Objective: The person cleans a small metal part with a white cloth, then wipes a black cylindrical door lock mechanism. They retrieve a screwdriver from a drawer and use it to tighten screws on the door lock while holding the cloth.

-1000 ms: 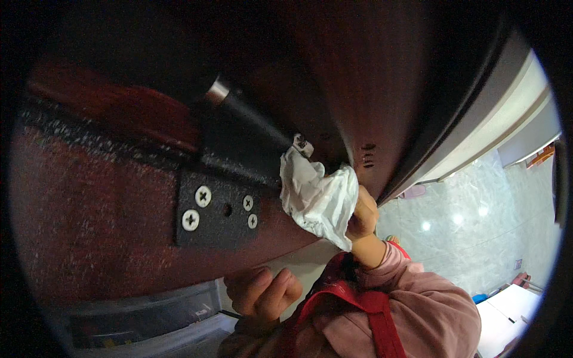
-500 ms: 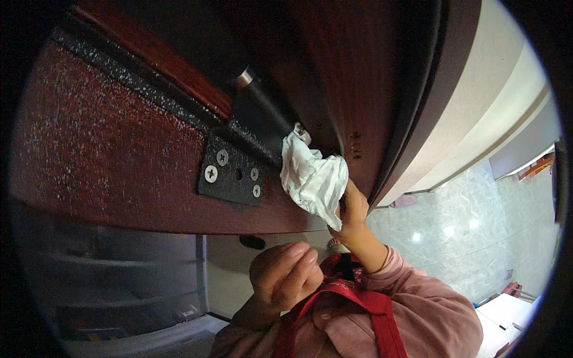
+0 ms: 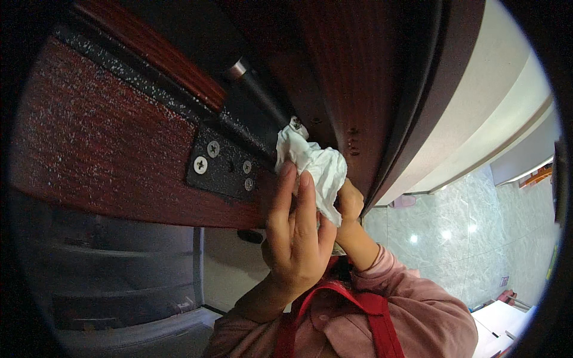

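Note:
A crumpled white tissue lies against a dark hinge fitting, beside a black rod with a shiny metal band. My left hand is open, its fingers stretched upward and their tips touching the tissue's near face. At the tissue's right edge, my right hand is closed on it; its fingers are partly hidden behind the folds. A small pale metal piece pokes out above the tissue. Left of it, a black plate with several screws is fixed to the dark red wooden door edge, which is speckled with white dust.
The dark wooden frame rises close on the right, with a pale wall beyond. Below left stand grey glass-like shelves. Far down at right are a marbled tile floor and a white tabletop.
My left hand has come up from below, its curled fingers straightening onto the tissue. My right hand stays by the tissue's edge. The view has shifted slightly.

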